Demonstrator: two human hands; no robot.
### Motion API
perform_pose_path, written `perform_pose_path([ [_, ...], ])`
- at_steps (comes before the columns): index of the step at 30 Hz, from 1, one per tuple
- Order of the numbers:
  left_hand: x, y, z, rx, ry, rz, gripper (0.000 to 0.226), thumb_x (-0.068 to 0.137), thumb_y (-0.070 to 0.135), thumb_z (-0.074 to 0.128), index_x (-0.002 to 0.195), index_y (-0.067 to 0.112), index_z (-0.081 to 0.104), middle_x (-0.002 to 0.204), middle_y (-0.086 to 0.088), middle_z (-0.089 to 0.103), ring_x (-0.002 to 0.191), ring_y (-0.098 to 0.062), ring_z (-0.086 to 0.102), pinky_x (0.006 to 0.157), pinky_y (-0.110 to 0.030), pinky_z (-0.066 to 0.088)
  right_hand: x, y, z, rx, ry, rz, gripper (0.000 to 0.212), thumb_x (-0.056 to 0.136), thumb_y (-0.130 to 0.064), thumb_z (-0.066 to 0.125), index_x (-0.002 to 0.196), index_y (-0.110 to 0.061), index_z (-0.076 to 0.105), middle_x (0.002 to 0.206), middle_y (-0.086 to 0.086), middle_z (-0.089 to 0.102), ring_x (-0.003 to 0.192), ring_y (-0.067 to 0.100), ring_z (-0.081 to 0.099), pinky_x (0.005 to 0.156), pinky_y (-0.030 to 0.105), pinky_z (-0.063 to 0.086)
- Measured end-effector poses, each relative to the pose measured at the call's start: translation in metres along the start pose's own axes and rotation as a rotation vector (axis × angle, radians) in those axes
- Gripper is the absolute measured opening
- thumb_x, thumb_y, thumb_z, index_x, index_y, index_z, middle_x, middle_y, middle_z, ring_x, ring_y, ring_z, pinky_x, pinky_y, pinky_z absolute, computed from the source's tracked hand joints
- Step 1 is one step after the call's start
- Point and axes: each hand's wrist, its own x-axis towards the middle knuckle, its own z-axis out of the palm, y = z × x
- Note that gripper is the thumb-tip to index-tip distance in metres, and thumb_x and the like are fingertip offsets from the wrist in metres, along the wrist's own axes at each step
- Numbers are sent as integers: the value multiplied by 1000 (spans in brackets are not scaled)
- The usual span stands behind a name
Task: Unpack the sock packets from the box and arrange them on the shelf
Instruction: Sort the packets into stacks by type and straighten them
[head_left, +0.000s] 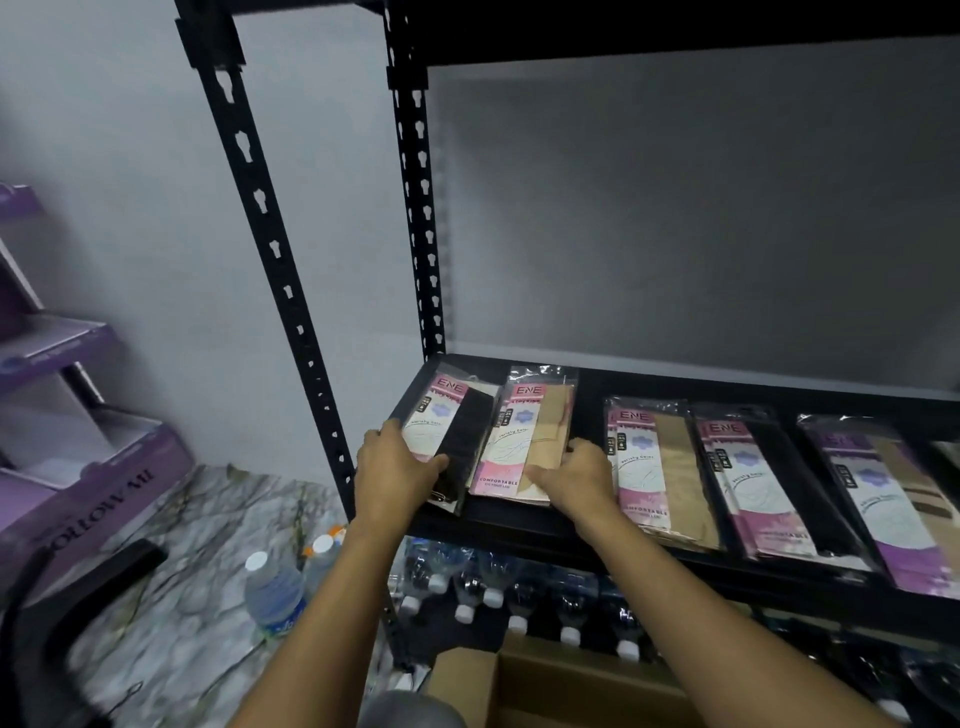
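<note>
Black packet (467, 415), gripped by the left hand (397, 470), and beige packet (550, 421), gripped by the right hand (574, 475), are laid lengthwise front-to-back at the left end of the shelf (519, 526).

The black shelf (587, 387) carried sock packets (649, 467) lying flat in a row from nine o'clock toward three o'clock. At the nine o'clock end my left hand (395, 467) held the black-sock packet (462, 431), my right hand (576, 475) the beige-sock packet (519, 447) beside it.

The shelf (519, 525) is black. The sock packets (649, 467) show pink-and-white cards with black or beige socks. The floor (197, 519) is grey-veined, display boxes (104, 467) purple.
</note>
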Motion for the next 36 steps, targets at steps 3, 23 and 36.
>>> perform_pose_path([
  [3, -1, 1, -12, -151, -97, -86, 40, 79, 24, 76, 112, 6, 63, 102, -10, 68, 86, -26, 64, 63, -29, 45, -7, -3, -8, 231, -27, 50, 20, 77, -4, 73, 89, -16, 62, 105, 8, 70, 92, 22, 67, 79, 35, 57],
  [23, -74, 45, 0, -1154, -303, -115, 33, 91, 4, 64, 119, 18, 52, 98, -14, 71, 75, -22, 68, 78, -40, 55, -68, 16, -111, 686, 145, -80, 31, 87, -2, 62, 104, -27, 59, 105, -3, 70, 94, 13, 68, 81, 32, 55],
  [36, -89, 65, 16, -1138, -329, -100, 37, 89, 6, 66, 123, 16, 53, 104, -13, 75, 85, -24, 72, 78, -41, 56, -70, 40, -144, 639, 198, -28, 25, 90, -2, 58, 110, -17, 58, 98, 3, 73, 91, 18, 69, 72, 25, 50],
])
